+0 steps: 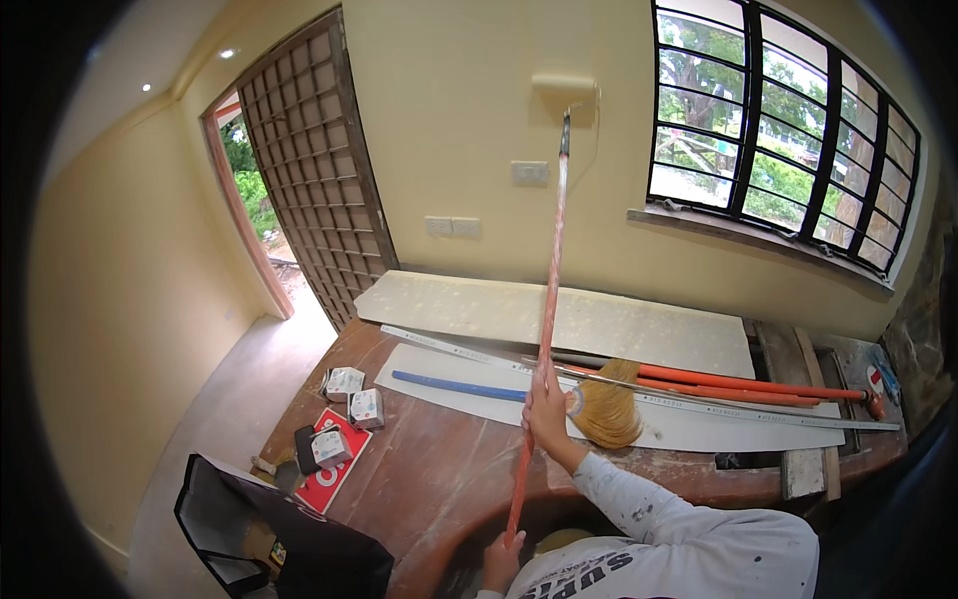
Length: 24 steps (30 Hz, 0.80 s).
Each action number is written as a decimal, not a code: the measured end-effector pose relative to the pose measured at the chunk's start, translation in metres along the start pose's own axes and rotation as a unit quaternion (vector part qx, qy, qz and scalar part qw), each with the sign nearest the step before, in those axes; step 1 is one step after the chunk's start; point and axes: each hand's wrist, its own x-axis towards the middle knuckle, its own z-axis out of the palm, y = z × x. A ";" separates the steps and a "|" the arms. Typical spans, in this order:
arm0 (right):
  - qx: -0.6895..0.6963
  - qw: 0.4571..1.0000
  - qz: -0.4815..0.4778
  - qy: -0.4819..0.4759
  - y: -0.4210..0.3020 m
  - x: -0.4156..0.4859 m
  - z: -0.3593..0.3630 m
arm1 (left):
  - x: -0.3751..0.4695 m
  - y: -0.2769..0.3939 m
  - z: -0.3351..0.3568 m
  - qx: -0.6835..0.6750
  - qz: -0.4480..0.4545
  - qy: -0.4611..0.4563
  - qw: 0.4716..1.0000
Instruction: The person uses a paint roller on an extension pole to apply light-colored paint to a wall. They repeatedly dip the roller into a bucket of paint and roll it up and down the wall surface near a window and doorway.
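A red extension pole [554, 269] reaches up from my hands to a paint roller [564, 85], which lies against the pale yellow wall [449, 112]. My right hand [546, 409] grips the pole around its lower middle. Lower down, my left hand [503, 560] holds the pole near its bottom end. Beyond my right hand, on the table, is a soft broom with straw-coloured bristles [610, 408] and a blue handle [456, 385]. Below the roller a blank-looking switch plate [530, 173] and a pair of wall outlets [452, 226] sit in the wall.
A wooden table [434, 464] bears paint-spotted boards [644, 322], orange pipes [748, 380], a long white metal strip [449, 348], small boxes [366, 408] and a red sign [352, 442]. A black bag [329, 546] stands at left. A barred window [786, 135] and lattice door [314, 165] flank the wall.
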 end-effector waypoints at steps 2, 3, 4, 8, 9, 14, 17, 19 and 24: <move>-0.001 1.000 0.000 -0.005 0.039 -0.016 -0.009 | -0.016 -0.006 -0.009 -0.013 -0.019 -0.024 0.999; -0.002 1.000 0.003 -0.003 0.055 -0.026 -0.010 | -0.024 -0.011 -0.013 -0.020 -0.029 -0.034 0.999; -0.003 1.000 0.006 -0.003 0.065 -0.036 -0.010 | -0.029 -0.030 -0.009 -0.007 -0.040 -0.016 0.999; 0.003 1.000 0.006 -0.013 0.066 -0.044 -0.003 | -0.040 -0.060 -0.015 -0.007 -0.075 -0.021 0.997; 0.002 1.000 -0.014 -0.018 0.062 -0.037 -0.006 | -0.039 -0.046 -0.017 -0.009 -0.062 -0.018 0.998; -0.029 0.994 -0.106 -0.025 -0.038 0.026 0.006 | 0.017 0.036 -0.012 -0.052 0.080 0.008 0.995; -0.040 0.987 -0.155 -0.021 -0.120 0.080 0.014 | 0.058 0.118 -0.009 -0.088 0.161 0.007 0.983; -0.066 0.969 -0.238 -0.015 -0.179 0.109 0.023 | 0.085 0.158 -0.014 -0.047 0.136 0.002 0.990; -0.048 0.958 -0.282 -0.023 -0.330 0.165 0.060 | 0.134 0.282 -0.032 -0.245 0.249 -0.029 0.937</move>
